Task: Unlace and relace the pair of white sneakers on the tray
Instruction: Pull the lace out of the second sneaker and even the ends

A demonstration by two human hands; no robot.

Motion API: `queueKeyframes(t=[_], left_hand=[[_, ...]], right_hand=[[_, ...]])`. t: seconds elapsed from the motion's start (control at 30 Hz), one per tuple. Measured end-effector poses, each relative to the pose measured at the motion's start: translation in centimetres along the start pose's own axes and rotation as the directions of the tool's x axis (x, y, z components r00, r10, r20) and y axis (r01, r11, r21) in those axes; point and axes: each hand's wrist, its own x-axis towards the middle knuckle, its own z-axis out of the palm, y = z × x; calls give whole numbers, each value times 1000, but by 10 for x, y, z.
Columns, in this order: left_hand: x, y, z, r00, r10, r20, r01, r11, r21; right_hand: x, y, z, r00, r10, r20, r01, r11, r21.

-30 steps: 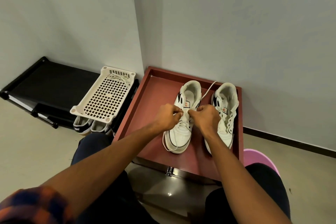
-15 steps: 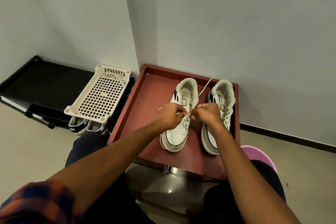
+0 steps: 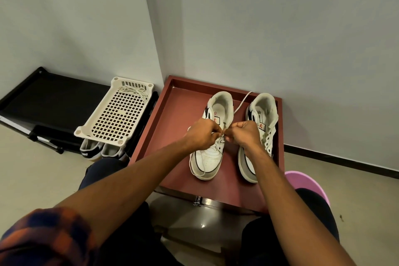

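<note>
Both grips narrow: left hand (image 3: 204, 134) and right hand (image 3: 246, 134) pinch the thin white lace (image 3: 241, 104) above the left white leather sneaker (image 3: 208, 158) on the dark red square tray (image 3: 170, 119).

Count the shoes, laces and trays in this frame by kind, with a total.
Red tray: 1
White perforated tray: 1
White sneakers: 2
Black-heeled sneakers, under the perforated tray: 2
Shoelaces: 2
Total: 8
</note>
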Motion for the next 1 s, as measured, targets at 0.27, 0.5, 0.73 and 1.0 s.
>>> queueKeyframes(t=[0.27, 0.5, 0.73, 1.0], left_hand=[[2, -8, 8, 992, -127, 25, 128, 933, -337], [-1, -8, 14, 993, -115, 30, 118, 930, -348], [0, -6, 10, 985, -140, 98, 165, 927, -338], [17, 24, 0, 953, -292, -76, 281, 951, -133]], right_hand=[[-8, 11, -4, 996, -73, 51, 70, 995, 66], [-19, 37, -4, 993, -103, 64, 91, 982, 163], [-22, 44, 5, 980, -200, -13, 200, 974, 105], [-16, 25, -21, 939, -342, -26, 321, 903, -285]])
